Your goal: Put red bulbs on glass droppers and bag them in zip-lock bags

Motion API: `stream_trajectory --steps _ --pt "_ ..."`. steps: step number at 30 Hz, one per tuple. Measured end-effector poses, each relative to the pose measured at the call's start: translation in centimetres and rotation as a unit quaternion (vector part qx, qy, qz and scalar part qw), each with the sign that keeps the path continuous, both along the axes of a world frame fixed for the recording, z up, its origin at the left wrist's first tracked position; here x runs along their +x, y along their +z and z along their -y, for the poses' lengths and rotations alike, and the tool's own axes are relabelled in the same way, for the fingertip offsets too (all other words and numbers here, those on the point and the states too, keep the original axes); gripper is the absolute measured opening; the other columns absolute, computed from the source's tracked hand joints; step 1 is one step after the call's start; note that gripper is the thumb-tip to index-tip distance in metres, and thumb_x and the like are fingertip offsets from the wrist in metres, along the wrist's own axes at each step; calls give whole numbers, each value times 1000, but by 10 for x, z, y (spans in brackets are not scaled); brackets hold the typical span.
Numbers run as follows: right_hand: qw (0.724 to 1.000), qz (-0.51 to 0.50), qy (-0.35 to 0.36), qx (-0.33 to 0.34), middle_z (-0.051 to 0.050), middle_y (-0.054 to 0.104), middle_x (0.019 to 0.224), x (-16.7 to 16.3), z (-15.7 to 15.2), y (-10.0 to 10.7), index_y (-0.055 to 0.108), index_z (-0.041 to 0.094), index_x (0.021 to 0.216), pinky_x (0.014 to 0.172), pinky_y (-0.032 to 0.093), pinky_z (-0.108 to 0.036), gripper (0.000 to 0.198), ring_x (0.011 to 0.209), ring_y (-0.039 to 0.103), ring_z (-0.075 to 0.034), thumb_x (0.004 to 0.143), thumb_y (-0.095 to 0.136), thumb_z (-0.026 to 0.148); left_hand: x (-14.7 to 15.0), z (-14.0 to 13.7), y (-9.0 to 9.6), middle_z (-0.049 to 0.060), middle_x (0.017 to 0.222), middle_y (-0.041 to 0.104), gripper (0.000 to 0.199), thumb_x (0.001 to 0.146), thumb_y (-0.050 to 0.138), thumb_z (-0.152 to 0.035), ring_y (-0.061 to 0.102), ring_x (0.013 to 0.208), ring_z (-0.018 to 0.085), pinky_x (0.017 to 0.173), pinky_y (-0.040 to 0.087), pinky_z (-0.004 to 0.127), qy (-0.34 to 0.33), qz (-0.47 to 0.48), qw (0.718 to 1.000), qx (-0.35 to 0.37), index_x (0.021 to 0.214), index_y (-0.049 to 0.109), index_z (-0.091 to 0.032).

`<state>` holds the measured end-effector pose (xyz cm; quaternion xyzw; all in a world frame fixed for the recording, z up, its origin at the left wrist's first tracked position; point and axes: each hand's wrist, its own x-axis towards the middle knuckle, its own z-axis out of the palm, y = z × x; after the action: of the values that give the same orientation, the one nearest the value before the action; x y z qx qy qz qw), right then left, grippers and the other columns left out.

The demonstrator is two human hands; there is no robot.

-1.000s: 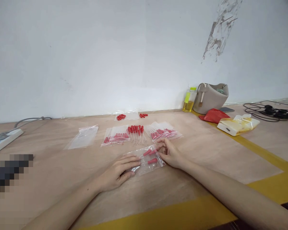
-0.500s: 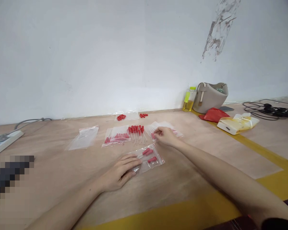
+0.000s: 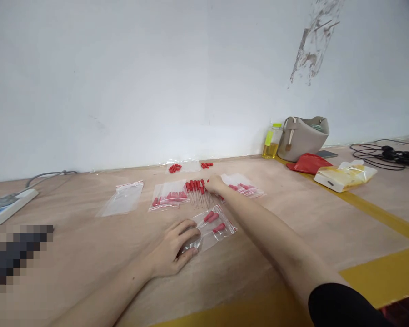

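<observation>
My left hand (image 3: 175, 247) curls over the near left end of a clear zip bag (image 3: 207, 240), its thumb apart from the fingers and the film bunched between them. Inside that bag lie a few droppers (image 3: 219, 227) with red bulbs. Farther off, my right hand (image 3: 215, 185) has its fingers closed at the right side of a row of loose red-bulbed droppers (image 3: 195, 187). A red bulb (image 3: 207, 180) shows at its fingertips; the rest of that dropper is hidden. Filled zip bags (image 3: 170, 193) lie left of the row, and more filled bags (image 3: 247, 186) lie to its right.
Flat clear bags (image 3: 122, 200) lie at the left, near a power strip (image 3: 13, 206). Loose red bulbs (image 3: 175, 168) rest by the wall. At the right stand a bottle (image 3: 271, 143) and a grey bag (image 3: 303, 138), with a red pouch (image 3: 308, 163), a white pack (image 3: 344, 176) and black cables (image 3: 391, 156).
My right hand has moved left and away from me, from the right-hand bags to the loose droppers. My left hand stays on the zip bag, its thumb and fingers slightly wider apart.
</observation>
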<state>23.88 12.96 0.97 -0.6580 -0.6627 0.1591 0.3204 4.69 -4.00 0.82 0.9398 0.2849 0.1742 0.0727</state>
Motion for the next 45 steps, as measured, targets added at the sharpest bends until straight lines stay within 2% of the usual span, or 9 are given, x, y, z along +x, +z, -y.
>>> stream_trajectory --steps 5,10,16,27,31,34,38,42,45 --pt "995 -71 -26 60 -6 60 80 26 22 9 41 13 110 58 44 -24 38 66 59 -14 72 44 19 -1 0 0 8 115 49 34 81 45 -27 47 105 23 89 39 39 6 -6 1000 2 114 47 -21" --pt "948 -293 3 123 6 49 68 67 71 2 37 22 106 41 41 -20 36 41 50 -7 72 44 26 -3 -3 -2 7 118 50 37 81 46 -30 45 109 23 92 38 39 12 -5 1000 -8 116 46 -22" --pt "900 -426 5 93 8 46 64 87 117 -18 32 22 98 40 45 -21 39 45 51 -9 66 53 32 -3 -5 -4 6 120 51 39 82 46 -31 43 113 23 93 37 39 -7 10 1000 -22 119 45 -22" --pt "844 -534 34 -18 6 48 64 72 135 -27 33 23 83 47 49 -25 17 46 55 -9 73 46 25 -4 -6 -4 6 122 49 42 81 48 -30 42 114 23 94 37 40 -15 9 999 -40 122 42 -23" --pt "857 -505 64 -77 4 53 65 74 140 -26 38 20 77 53 48 -25 15 51 56 -9 70 51 20 -3 -5 -3 5 122 49 42 81 48 -31 42 114 23 94 36 39 -13 7 999 -43 122 42 -23" --pt "897 -421 95 -92 3 53 61 79 141 -26 43 18 74 52 45 -23 13 49 53 -8 68 54 20 -3 -5 -3 5 122 49 42 81 48 -32 42 114 22 95 36 39 -10 7 999 -43 122 42 -23" --pt "955 -237 174 -38 3 51 60 89 141 -26 50 15 73 49 38 -20 13 51 46 -7 66 59 23 -4 -4 -3 5 122 49 42 81 48 -32 41 114 22 95 36 38 -4 -2 999 -43 122 41 -23" --pt "968 -120 221 -4 2 51 62 97 139 -23 57 15 75 46 33 -19 12 52 41 -7 67 59 24 -4 -4 -3 5 123 48 43 82 48 -32 40 115 22 95 35 38 -4 -5 999 -46 123 40 -24" --pt "963 -79 259 3 2 52 64 102 138 -20 60 15 76 46 32 -18 11 51 41 -7 67 59 23 -4 -5 -4 4 123 48 43 81 48 -32 40 115 21 96 35 38 -4 1 999 -46 123 40 -24"
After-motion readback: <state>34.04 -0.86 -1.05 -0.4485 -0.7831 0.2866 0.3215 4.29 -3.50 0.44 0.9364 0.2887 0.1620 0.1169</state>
